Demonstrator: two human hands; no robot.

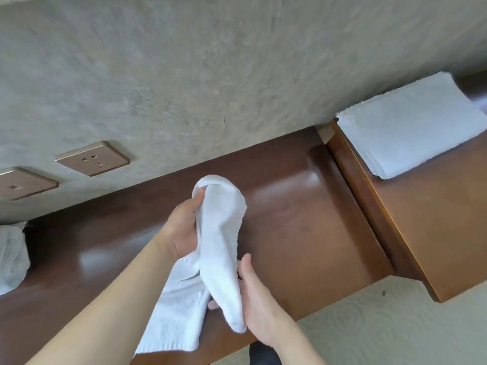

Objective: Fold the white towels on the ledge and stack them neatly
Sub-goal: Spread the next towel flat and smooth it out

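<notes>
Both hands grip towel (218,248) | left hand (184,227) top | right hand (257,299) bottom

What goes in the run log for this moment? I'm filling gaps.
step: folding | left hand: grips towel | right hand: grips towel | folded stack: on cabinet

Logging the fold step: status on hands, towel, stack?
Left hand and right hand both grip the held towel, unfolded, above the ledge. Folded stack sits right. Bunched towel waits left. Nothing blocking.
</notes>
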